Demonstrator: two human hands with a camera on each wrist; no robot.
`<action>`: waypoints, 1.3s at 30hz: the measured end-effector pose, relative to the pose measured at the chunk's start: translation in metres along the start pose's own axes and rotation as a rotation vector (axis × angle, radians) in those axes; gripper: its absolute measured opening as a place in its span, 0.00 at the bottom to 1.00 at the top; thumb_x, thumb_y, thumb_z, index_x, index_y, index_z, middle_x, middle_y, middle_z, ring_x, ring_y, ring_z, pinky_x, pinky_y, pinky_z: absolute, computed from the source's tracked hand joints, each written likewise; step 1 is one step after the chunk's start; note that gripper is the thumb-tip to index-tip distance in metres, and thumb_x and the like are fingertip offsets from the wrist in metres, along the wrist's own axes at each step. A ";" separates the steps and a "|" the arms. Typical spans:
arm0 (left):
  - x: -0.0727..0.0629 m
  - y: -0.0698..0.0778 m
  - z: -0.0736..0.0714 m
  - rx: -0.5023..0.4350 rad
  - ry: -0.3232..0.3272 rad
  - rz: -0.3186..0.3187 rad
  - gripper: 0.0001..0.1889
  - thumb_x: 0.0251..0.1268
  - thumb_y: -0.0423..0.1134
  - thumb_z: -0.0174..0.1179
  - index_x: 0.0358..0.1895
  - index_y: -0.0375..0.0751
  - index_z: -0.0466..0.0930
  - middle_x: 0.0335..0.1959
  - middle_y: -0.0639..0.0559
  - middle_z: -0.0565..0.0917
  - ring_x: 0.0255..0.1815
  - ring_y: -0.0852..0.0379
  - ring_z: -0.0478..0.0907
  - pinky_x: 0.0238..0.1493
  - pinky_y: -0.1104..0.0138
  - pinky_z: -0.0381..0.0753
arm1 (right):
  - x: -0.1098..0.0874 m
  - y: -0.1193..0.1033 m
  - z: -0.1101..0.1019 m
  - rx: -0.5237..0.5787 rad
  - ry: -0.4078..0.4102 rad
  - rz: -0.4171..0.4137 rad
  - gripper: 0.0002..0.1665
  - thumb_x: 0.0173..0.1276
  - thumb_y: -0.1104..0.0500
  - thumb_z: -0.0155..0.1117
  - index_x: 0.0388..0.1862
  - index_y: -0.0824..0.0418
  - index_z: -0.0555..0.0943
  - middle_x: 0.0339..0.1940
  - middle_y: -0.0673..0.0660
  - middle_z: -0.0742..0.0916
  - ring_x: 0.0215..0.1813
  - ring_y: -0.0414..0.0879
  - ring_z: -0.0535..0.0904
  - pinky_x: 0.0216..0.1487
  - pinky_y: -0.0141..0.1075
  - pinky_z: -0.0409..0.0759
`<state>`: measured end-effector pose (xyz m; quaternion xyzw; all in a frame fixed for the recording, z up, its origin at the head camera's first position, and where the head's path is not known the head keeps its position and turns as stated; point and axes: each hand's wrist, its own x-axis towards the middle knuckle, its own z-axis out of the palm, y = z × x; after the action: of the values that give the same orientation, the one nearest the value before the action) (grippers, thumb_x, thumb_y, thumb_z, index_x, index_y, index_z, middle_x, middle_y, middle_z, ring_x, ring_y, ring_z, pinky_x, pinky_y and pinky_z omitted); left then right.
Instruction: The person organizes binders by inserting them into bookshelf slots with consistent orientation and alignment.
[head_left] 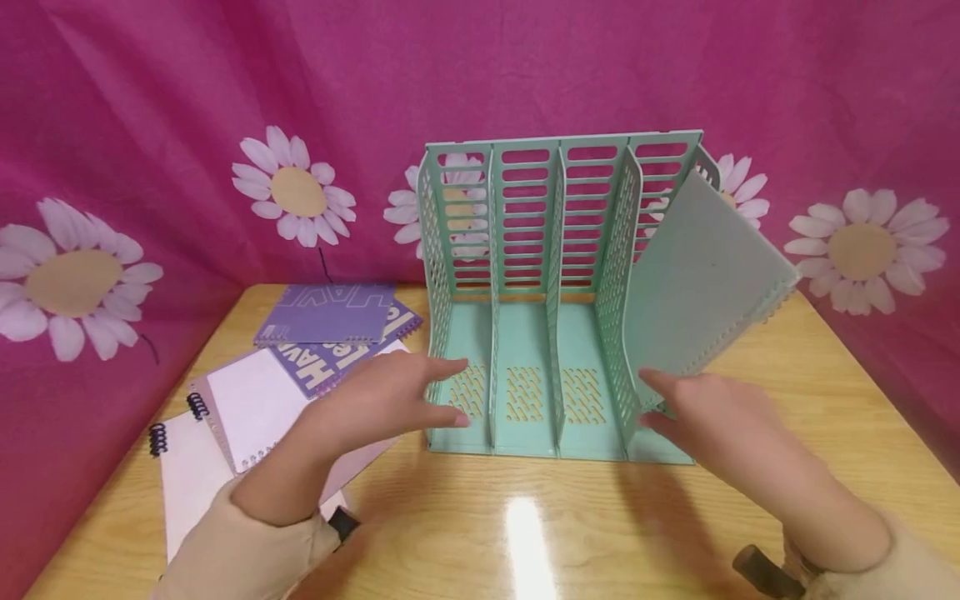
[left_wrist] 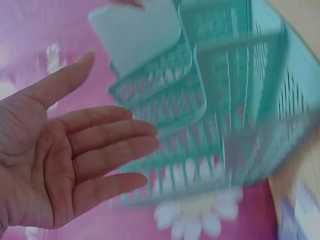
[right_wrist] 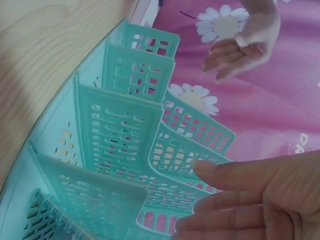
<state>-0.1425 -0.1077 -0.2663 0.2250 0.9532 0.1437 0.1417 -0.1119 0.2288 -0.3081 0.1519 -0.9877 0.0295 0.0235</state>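
A mint-green file organizer (head_left: 525,450) with upright dividers stands on the table. In its rightmost compartment a grey spiral notebook (head_left: 705,275) leans at a tilt, its coil edge toward the lower right. My right hand (head_left: 708,417) hovers by the notebook's lower corner, thumb and fingers apart; the right wrist view shows nothing in its grasp, and whether it touches the notebook I cannot tell. My left hand (head_left: 382,396) is in front of the leftmost compartment. Its palm (left_wrist: 55,160) is bare with the fingers extended. Blur softens the organizer (left_wrist: 215,90) in the left wrist view.
Left of the organizer lie overlapping spiral notebooks: a purple one (head_left: 330,317), another with white lettering (head_left: 318,367), one with a white page (head_left: 251,400) and a pale one (head_left: 187,483). A pink flowered cloth (head_left: 525,67) hangs behind the wooden table (head_left: 450,533).
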 end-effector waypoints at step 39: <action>-0.072 -0.173 0.008 -0.157 0.253 -0.190 0.33 0.66 0.42 0.69 0.69 0.25 0.73 0.63 0.24 0.79 0.61 0.28 0.82 0.62 0.40 0.81 | 0.083 -0.126 -0.027 0.071 -0.087 -0.288 0.22 0.71 0.53 0.71 0.62 0.54 0.83 0.25 0.51 0.88 0.31 0.45 0.84 0.21 0.35 0.73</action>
<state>-0.1450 -0.2883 -0.3170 0.1021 0.9663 0.2309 0.0508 -0.1519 0.0859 -0.2703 0.2939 -0.9541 0.0541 -0.0205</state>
